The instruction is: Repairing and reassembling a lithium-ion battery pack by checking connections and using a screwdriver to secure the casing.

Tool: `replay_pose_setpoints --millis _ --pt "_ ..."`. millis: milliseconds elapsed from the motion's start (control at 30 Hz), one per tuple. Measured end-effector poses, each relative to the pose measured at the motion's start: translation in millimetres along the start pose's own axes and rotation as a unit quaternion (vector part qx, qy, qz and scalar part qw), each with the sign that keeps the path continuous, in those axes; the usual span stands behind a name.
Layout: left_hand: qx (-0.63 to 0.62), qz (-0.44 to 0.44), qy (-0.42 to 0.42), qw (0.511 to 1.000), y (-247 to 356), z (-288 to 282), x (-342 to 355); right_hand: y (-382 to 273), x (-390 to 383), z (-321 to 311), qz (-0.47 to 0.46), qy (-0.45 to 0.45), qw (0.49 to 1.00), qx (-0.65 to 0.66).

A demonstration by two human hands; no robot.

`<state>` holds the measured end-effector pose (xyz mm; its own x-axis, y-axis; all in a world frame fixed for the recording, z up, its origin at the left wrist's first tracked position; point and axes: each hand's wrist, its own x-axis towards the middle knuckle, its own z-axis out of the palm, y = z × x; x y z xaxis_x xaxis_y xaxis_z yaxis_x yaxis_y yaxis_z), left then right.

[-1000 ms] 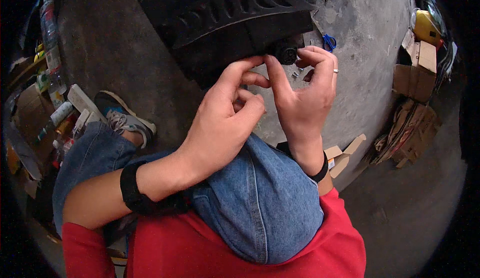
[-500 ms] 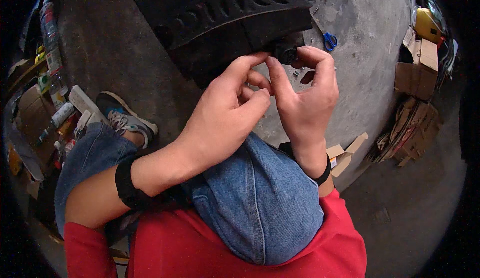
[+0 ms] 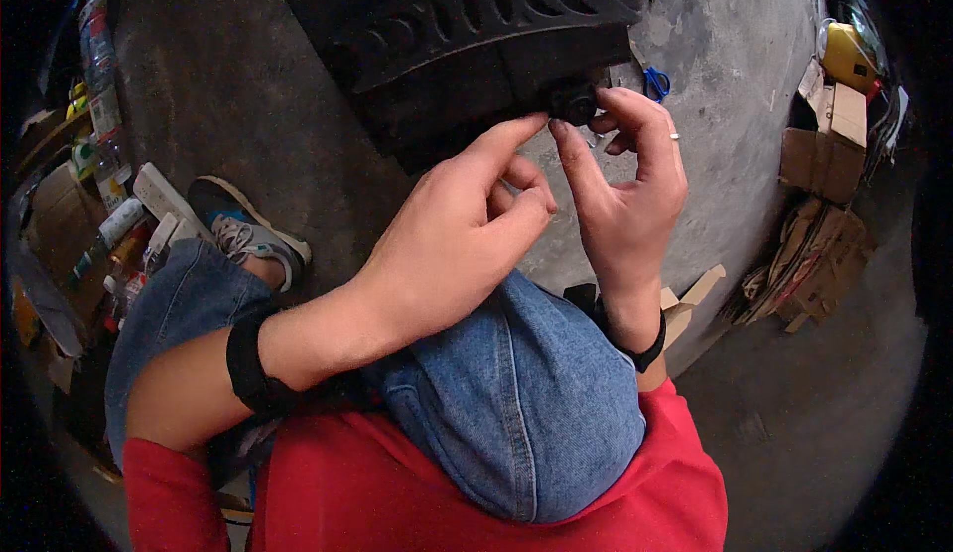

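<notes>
A large black moulded piece with a curved band of crescent-shaped slots lies in front of me. At its near right corner sits a small round black part, too dark to name its kind. The thumb and forefinger of my right hand close around this round part from the right. My left hand reaches in from the left with its forefinger stretched out, the tip at the part's left side. The other left fingers are loosely bent and the thumb stands apart from the forefinger.
Blue-handled scissors lie on the concrete floor beyond my right hand. Cardboard boxes and a yellow container stand at the right. Plastic bottles and other clutter line the left, near my shoe.
The black piece with its round part has shifted slightly to the right in view, and both hands with it. My right fingers have moved a little around the round part.
</notes>
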<state>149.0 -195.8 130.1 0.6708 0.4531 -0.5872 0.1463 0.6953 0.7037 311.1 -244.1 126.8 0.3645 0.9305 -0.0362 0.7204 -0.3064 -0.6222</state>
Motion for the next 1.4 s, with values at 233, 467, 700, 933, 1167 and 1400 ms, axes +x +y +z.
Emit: replay_pose_setpoints --millis 233,467,700,933,1167,1400 --pt "-0.018 0.018 0.012 1.000 -6 2 -4 -5 2 3 -0.008 0.010 0.999 -0.035" --pt "-0.003 0.021 0.025 0.999 -4 2 -7 -5 2 6 -0.050 0.015 0.994 -0.097" --pt "0.243 0.101 0.020 0.965 -5 2 -9 0 -1 11 -0.063 0.036 0.994 -0.076" --pt "0.384 0.120 0.014 0.915 -4 1 -8 7 1 9 -0.078 0.048 0.994 -0.057" --pt "0.371 0.084 0.000 0.925 2 7 -5 14 2 5 -0.064 0.057 0.996 -0.020" --pt "0.302 0.047 -0.016 0.952 3 9 -5 17 2 3 -0.078 0.071 0.994 -0.008"
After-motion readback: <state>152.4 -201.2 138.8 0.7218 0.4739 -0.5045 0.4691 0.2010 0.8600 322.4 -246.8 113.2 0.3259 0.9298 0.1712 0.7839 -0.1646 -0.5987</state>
